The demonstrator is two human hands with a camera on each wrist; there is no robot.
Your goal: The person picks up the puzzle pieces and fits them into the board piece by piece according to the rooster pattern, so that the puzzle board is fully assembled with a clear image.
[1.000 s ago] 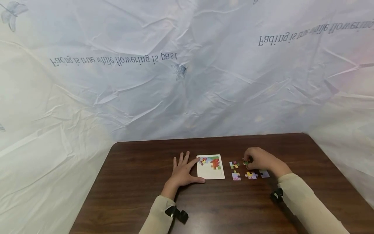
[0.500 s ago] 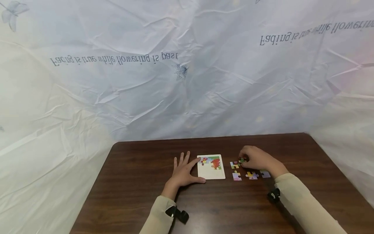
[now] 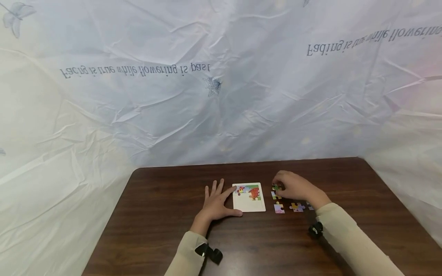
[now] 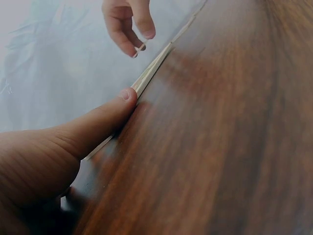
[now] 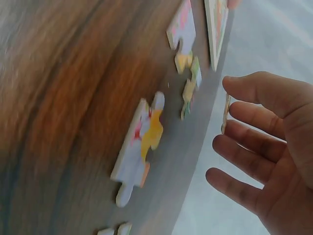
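My left hand [image 3: 215, 203] is spread flat, thumb pressing the puzzle board [image 3: 249, 197] edge. Right hand [image 3: 293, 187] pinches a puzzle piece [image 5: 225, 114] by its edges, just right of the board. Looks thin, stiff and light, so an edge pinch seems best.

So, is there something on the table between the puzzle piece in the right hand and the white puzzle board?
Nothing visible blocks it. The right hand pinches a small green jigsaw piece above the dark wooden table, and only bare wood lies between it and the white square puzzle board. A loose yellow-green jigsaw piece lies just nearer the person, beside that path.
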